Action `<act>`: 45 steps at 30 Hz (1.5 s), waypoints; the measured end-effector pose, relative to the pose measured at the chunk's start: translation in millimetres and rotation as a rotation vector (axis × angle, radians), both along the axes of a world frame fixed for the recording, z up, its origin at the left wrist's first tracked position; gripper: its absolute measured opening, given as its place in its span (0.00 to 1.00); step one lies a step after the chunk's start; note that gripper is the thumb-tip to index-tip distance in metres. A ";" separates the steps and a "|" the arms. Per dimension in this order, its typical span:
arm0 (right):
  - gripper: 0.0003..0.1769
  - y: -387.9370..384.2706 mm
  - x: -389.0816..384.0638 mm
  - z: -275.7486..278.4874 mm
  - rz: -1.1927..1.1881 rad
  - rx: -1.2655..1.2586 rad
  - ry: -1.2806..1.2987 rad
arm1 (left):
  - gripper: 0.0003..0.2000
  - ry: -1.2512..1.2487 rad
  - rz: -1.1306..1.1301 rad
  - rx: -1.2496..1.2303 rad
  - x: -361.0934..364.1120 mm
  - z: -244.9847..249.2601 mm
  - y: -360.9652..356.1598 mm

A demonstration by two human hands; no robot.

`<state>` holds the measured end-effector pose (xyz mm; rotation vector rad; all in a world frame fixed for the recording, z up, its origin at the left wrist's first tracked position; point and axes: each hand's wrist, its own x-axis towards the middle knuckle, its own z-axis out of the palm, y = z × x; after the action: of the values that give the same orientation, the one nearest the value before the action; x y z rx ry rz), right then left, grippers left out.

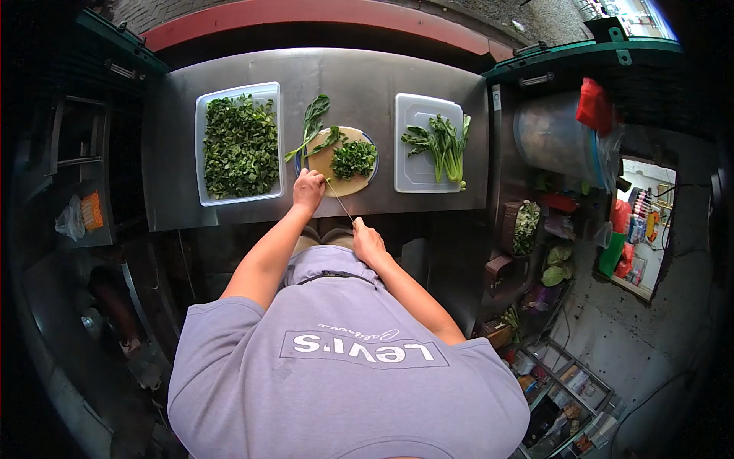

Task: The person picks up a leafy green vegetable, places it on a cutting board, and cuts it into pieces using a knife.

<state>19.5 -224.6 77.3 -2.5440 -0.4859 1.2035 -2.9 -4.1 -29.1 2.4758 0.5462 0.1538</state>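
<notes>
My left hand is closed at the lower left edge of a round cutting board, its fingers pinching the end of a green stem. In my right hand, below the board, is the handle of a knife, whose thin blade points up and left towards the stem piece. Chopped greens lie in a pile on the board's right half. One leafy stalk rests at the board's upper left, partly on the metal table.
On the metal table, a tray full of chopped greens stands at the left. At the right, whole leafy stalks lie on a white lid. Beyond the table's right end is a large clear container.
</notes>
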 end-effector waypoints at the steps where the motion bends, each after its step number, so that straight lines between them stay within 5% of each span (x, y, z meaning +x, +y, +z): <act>1: 0.10 0.8 0.5 1.1 0.000 -0.001 -0.002 | 0.03 -0.002 0.000 -0.001 0.5 -0.1 -0.1; 45: 0.11 5.9 -5.6 -13.0 0.013 0.087 0.071 | 0.03 0.054 0.132 -0.063 0.2 -3.8 -0.8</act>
<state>13.9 -218.7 64.4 -2.4201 -0.5281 1.2442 -2.7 -4.8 -32.9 2.3893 0.7271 0.1199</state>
